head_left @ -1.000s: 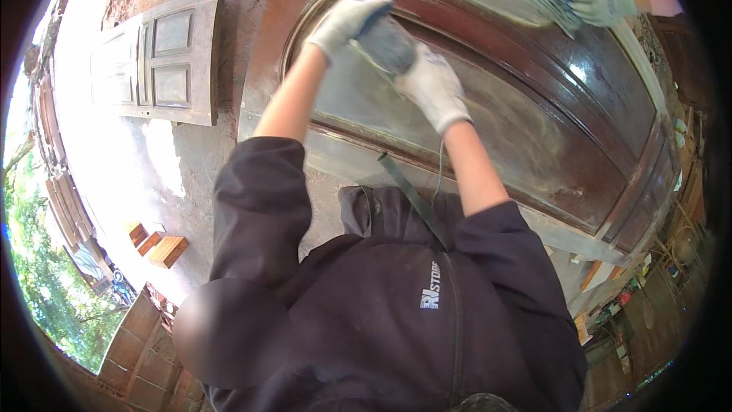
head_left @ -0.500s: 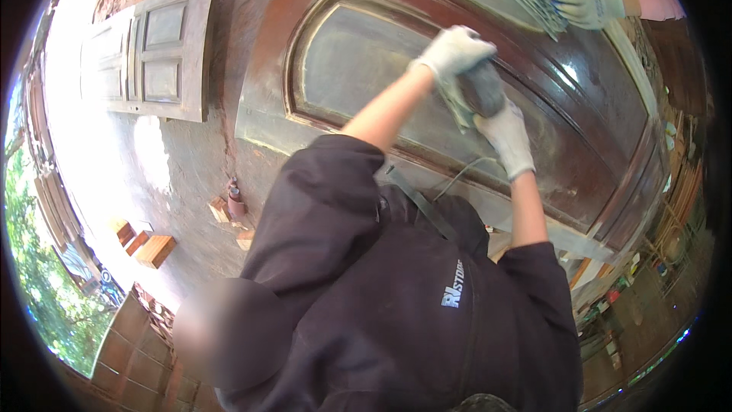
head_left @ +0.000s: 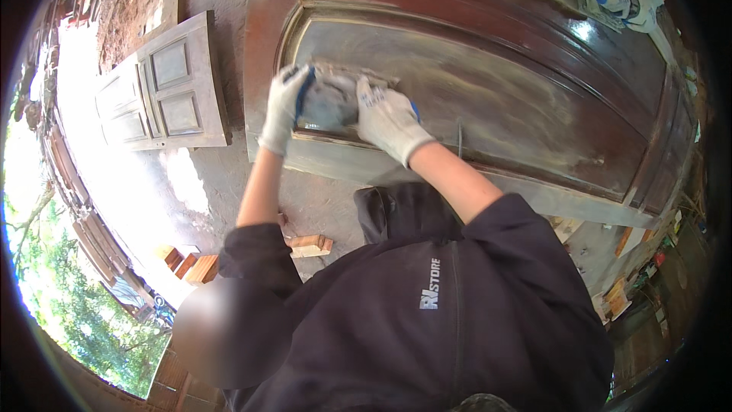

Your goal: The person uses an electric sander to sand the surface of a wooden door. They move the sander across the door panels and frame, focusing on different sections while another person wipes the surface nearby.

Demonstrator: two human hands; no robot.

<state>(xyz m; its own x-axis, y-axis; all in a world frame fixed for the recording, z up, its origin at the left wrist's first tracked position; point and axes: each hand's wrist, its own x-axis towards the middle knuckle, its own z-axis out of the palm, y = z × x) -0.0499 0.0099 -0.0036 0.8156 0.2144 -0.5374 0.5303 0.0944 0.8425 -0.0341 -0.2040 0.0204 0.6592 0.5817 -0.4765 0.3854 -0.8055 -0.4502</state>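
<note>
A large dark reddish-brown wooden door [head_left: 503, 99] with recessed panels lies in front of me. Both my hands wear white work gloves with blue on them. Smeared by motion, a grey rag [head_left: 334, 99] is bunched between them at the left end of the nearer panel. My left hand [head_left: 284, 103] grips its left end by the panel's curved moulding. On its right side my right hand [head_left: 387, 116] is closed on it, thumb pointing away from me. The rag's folds and underside are partly hidden.
At far right, a co-worker's gloved hands [head_left: 629, 4] hold a greyish rag on the same door. A smaller panelled door [head_left: 171, 84] lies on the ground at left. Wooden blocks [head_left: 202, 267] sit at lower left, with another block [head_left: 310, 245] near my left sleeve.
Both my hands and the rag have moved left along the door, from the panel's middle to its left end. My hands are now farther apart. The co-worker's hands appear farther right.
</note>
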